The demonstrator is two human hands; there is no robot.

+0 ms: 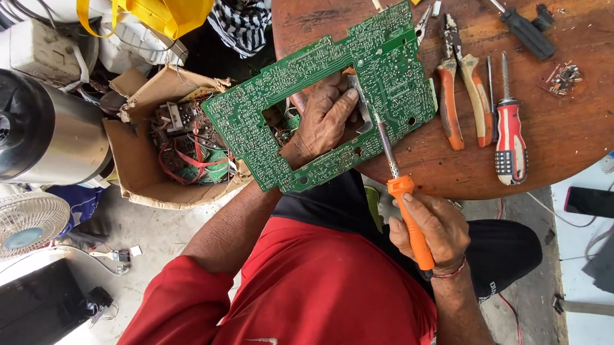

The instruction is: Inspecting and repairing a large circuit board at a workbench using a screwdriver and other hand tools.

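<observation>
A large green circuit board [268,112] with a rectangular cut-out leans over the near edge of a round wooden table [577,126]. My left hand [325,116] grips the board through the cut-out and holds it tilted. My right hand [429,228] is closed around the orange handle of a soldering iron [400,182]. The iron's metal shaft runs up to the board, and its tip rests near my left thumb.
On the table lie orange-handled pliers [463,97], a red and white screwdriver [510,129], a black screwdriver [525,33] and small loose parts [562,79]. A cardboard box [141,168] of wires, a steel pot [29,131], a small fan [8,225] and a phone [596,202] sit on the floor.
</observation>
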